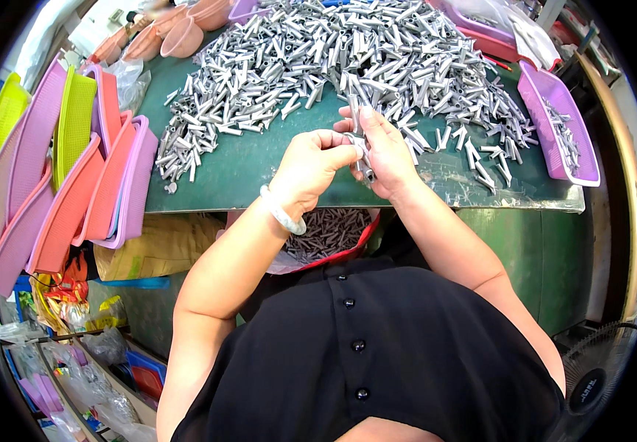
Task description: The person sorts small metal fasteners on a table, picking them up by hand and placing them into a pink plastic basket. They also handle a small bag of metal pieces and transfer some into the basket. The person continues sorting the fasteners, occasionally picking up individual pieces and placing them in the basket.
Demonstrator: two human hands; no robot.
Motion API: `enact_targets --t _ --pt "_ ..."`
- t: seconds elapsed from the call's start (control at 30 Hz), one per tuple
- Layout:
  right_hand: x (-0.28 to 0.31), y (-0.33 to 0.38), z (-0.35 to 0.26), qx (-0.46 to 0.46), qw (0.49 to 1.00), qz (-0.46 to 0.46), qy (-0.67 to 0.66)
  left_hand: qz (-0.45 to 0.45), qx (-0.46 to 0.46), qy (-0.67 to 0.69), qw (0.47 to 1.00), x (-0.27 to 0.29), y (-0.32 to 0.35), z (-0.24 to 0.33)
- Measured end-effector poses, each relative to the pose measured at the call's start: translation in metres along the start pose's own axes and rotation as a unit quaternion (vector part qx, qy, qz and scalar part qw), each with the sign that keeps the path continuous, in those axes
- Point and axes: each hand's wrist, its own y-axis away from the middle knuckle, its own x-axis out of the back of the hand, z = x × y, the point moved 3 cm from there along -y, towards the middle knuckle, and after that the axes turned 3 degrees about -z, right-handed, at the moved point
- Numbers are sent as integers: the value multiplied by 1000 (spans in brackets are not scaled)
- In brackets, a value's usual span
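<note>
My two hands meet over the near edge of the green table. My left hand (309, 163), with a pale bangle at its wrist, pinches a small grey metal piece between thumb and fingertips. My right hand (387, 153) is closed around several grey metal tubes (354, 110), which stick out above the thumb and below the palm. Fingers partly hide where the pieces meet. Beyond the hands spreads a large heap of similar grey tubes (289, 66), some with flared ends. Under the table edge, a red-rimmed container lined with plastic holds many darker small pieces (331, 234).
A purple basket (587, 151) with some tubes stands at the table's right end. Pink, purple and green baskets (75, 177) lean stacked at the left. Orange bowls (183, 37) sit at the far left. A black fan (591, 383) is at lower right.
</note>
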Motion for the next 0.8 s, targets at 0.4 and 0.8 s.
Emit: enact_targets --t 0.4,0.8 --pt "17 -8 5 -68 992 -31 -107 94 -493 -409 762 14 32 36" --pt "9 -4 2 -60 994 -51 -80 147 -521 -515 664 25 58 43"
